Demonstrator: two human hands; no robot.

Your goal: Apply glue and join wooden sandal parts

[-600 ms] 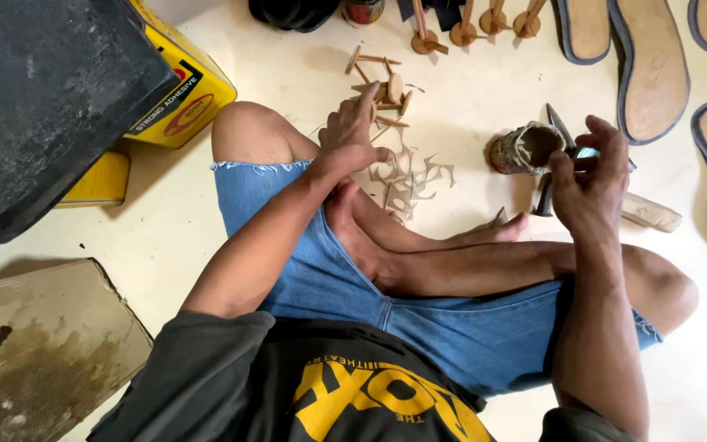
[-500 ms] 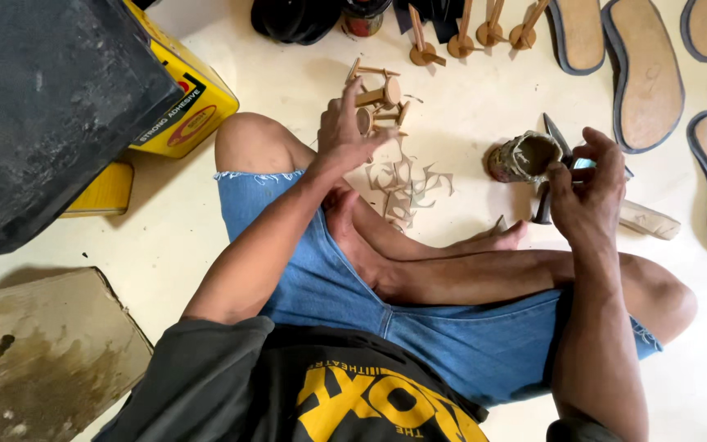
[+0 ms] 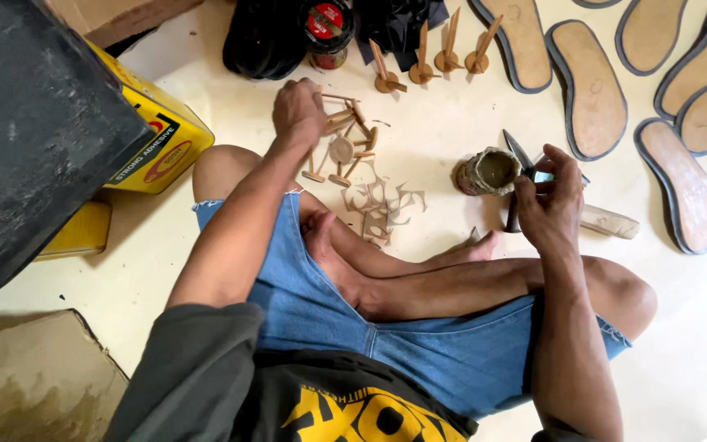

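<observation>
I sit cross-legged on a pale floor in blue denim shorts. My left hand (image 3: 298, 110) reaches forward past my knee onto a loose pile of tan sandal toe-post straps (image 3: 341, 151), fingers curled over the pieces at the pile's far left. My right hand (image 3: 551, 196) is closed around a pair of dark scissors (image 3: 520, 168), blades pointing up and away, beside a small glue-crusted pot (image 3: 488, 172). Thin tan offcuts (image 3: 382, 205) lie scattered just beyond my feet.
Several tan sandal soles (image 3: 595, 86) with dark rims lie at the upper right. Three upright toe-post pieces (image 3: 443, 57) stand near a red-lidded jar (image 3: 329, 24). A yellow adhesive tin (image 3: 157, 143) and a dark slab (image 3: 30, 139) are at left; cardboard (image 3: 30, 381) lies lower left.
My left hand has stretched farther forward from my knee onto the pile of straps. My right hand keeps the scissors near the pot, barely shifted.
</observation>
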